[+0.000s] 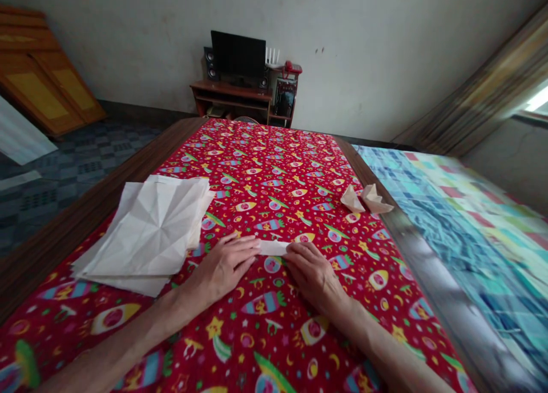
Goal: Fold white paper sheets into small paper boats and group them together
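Observation:
A small folded strip of white paper (274, 247) lies flat on the red patterned tablecloth (274, 170). My left hand (225, 264) presses its left end with fingers stretched flat. My right hand (312, 270) lies on its right end, its fingers also flat on the paper. Only the middle of the strip shows between the two hands.
A stack of creased white paper sheets (149, 230) lies left of my hands. Two small folded paper shapes (366, 199) sit near the table's right edge. A bed with a blue patterned cover (462, 233) adjoins the table on the right. A desk with a monitor (237, 56) stands by the far wall.

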`<state>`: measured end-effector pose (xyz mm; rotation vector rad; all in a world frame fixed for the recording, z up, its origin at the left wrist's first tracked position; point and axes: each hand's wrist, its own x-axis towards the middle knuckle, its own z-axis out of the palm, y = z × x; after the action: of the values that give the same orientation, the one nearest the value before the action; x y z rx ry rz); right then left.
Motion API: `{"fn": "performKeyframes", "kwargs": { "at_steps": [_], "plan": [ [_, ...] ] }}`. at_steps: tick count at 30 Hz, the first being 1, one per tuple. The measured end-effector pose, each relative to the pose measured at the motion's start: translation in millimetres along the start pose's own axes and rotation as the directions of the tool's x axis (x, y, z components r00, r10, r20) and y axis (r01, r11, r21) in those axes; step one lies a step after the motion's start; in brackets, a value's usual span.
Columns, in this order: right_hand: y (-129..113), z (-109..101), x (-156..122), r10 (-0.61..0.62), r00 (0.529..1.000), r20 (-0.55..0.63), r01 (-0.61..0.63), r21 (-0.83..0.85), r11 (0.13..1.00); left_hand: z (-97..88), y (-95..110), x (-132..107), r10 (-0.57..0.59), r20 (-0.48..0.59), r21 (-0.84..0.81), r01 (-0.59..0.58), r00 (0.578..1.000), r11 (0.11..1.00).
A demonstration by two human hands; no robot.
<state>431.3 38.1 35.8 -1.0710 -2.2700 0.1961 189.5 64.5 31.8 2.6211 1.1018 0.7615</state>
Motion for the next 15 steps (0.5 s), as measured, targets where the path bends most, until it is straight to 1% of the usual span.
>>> {"fn": "performKeyframes", "kwargs": {
  "at_steps": [1, 3, 5, 7, 9, 11, 13, 15],
  "plan": [
    [0.8, 0.1, 0.7, 0.019, 1.000, -0.023, -0.020, -0.010, 1.000, 0.8, -3.3, 2.9, 0.003, -0.040, -0.033, -0.004, 0.999, 0.999],
    [2.6, 0.6, 2.0, 0.066, 0.996, -0.053, -0.068, -0.040, 0.997, 1.7, -5.9, 9.6, -0.013, -0.060, -0.060, 0.010, 0.998, 0.998],
    [4.4, 1.6, 3.5, 0.096, 0.994, -0.056, -0.099, -0.063, 0.993, 1.6, -3.5, 16.4, -0.025, -0.036, -0.032, 0.024, 0.999, 0.999],
    [6.0, 3.2, 5.7, 0.101, 0.994, -0.048, -0.104, -0.070, 0.992, 1.3, 1.5, 22.5, -0.035, -0.005, 0.025, 0.035, 0.999, 0.999],
    [7.1, 4.8, 8.6, 0.104, 0.994, -0.039, -0.106, -0.049, 0.993, 1.3, 5.8, 27.0, -0.038, 0.018, 0.078, 0.036, 0.999, 0.996],
    [7.6, 5.8, 11.1, 0.112, 0.992, -0.055, -0.113, -0.006, 0.994, 1.8, 7.6, 30.0, -0.025, 0.025, 0.107, 0.022, 0.999, 0.994],
    [7.3, 6.0, 12.6, 0.132, 0.988, -0.076, -0.129, 0.039, 0.991, 2.6, 7.3, 31.5, 0.000, 0.008, 0.106, -0.001, 1.000, 0.994],
    [6.3, 5.4, 13.0, 0.170, 0.981, -0.096, -0.163, 0.075, 0.984, 3.6, 6.9, 31.7, 0.007, -0.046, 0.078, -0.004, 0.999, 0.997]
  ]
}}
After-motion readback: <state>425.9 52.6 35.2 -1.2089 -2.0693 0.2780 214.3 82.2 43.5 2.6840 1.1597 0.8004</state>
